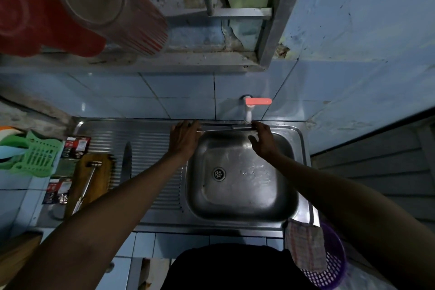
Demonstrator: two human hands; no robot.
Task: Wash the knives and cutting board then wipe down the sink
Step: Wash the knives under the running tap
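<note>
A knife (pixel 219 127) lies lengthwise along the back rim of the steel sink (pixel 303 172), just under the white tap (pixel 247 116) with its red lever (pixel 258 101). The left hand (pixel 183 138) rests at the blade end, fingers reaching over the rim; whether they pinch the blade or only touch it cannot be told in the dim light. The right hand (pixel 262 140) sits at the handle end below the tap, fingers fairly straight and spread, thumb out over the basin; its hold on the knife cannot be told either. The basin is wet, with a round drain (pixel 219 174) left of centre. On the ribbed drainboard (pixel 150 148) to the left lies a second knife (pixel 127 160), and beside it a wooden cutting board (pixel 103 172) with a metal utensil (pixel 86 186) lying on it. Further left stands a green plastic basket (pixel 35 158). A checked cloth (pixel 303 242) hangs at the sink's front right corner, next to a purple basket (pixel 332 261)
</note>
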